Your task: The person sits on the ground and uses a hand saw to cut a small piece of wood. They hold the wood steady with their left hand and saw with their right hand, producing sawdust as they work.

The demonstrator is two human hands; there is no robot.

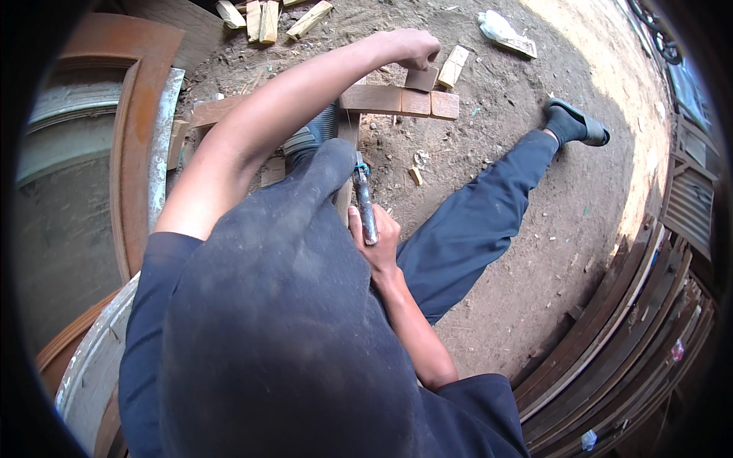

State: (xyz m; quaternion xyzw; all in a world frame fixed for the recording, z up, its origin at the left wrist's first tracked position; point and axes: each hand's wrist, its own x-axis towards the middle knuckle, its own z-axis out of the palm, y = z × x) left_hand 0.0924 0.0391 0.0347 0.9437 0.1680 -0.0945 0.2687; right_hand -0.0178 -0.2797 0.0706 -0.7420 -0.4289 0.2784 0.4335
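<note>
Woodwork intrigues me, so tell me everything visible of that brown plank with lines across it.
The plank is reddish brown, straight and looks like wood. It lies crosswise beyond the right hand, with two dark lines across it near the right end; whether cuts or drawn marks is unclear. A small brown block, held by the left hand, seems to touch its far edge. Its left end is hidden.

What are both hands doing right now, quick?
Left hand: fingers curled at the small brown block; whether it grips can't be told.
Right hand: closed, holding the tool by its handle.
</note>
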